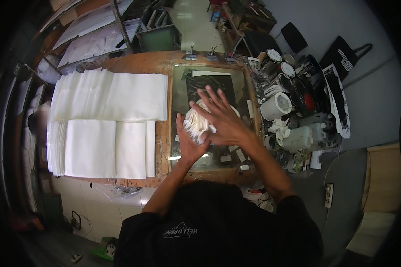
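Note:
A bunched, folded white cloth lies over the glass plate set in the wooden table. My left hand cups its lower left side, one finger pointing up along the edge. Across its top right lies my right hand, palm down with fingers spread. More white shows beyond the right hand, but I cannot tell whether it is the same cloth. Under and behind the bundle is a dark sheet on the glass. Small pale pieces are scattered near the plate's front edge.
Two rows of overlapping white sheets cover the table's left part. Metal hinge clamps line the far edge. On the right stand paint cans, a white bucket and translucent jugs. Shelving rises at the back left.

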Available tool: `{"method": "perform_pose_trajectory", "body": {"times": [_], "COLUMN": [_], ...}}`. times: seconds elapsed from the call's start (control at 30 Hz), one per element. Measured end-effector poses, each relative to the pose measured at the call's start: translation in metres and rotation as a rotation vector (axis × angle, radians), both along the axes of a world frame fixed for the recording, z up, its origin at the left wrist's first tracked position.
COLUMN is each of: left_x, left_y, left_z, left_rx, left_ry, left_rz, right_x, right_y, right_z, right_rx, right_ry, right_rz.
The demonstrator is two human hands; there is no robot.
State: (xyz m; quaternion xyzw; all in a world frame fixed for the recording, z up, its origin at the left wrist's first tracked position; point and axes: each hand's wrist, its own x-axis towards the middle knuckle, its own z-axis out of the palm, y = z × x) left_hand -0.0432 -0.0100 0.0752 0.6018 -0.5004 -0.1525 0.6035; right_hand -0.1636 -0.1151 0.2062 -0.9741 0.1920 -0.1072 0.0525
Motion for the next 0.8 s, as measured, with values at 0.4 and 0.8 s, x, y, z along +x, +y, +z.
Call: {"method": "perform_pose_trajectory", "body": {"times": [0.4,0.8], "left_x": [0.021,0.013], "left_y": [-0.002,0.004], "left_z": [-0.008,-0.004], "left_rx": [-0.025,0.121], "left_ry": [0.100,0.037], "left_rz": [-0.141,-0.103], "right_x": [-0.001,-0.017], "right_y": [-0.001,-0.005], "right_z": [0.011,0.025], "right_rx": [-0.126,0.129], "right_ry": [0.024,-0.528], "right_rz": [-0.127,-0.168]}}
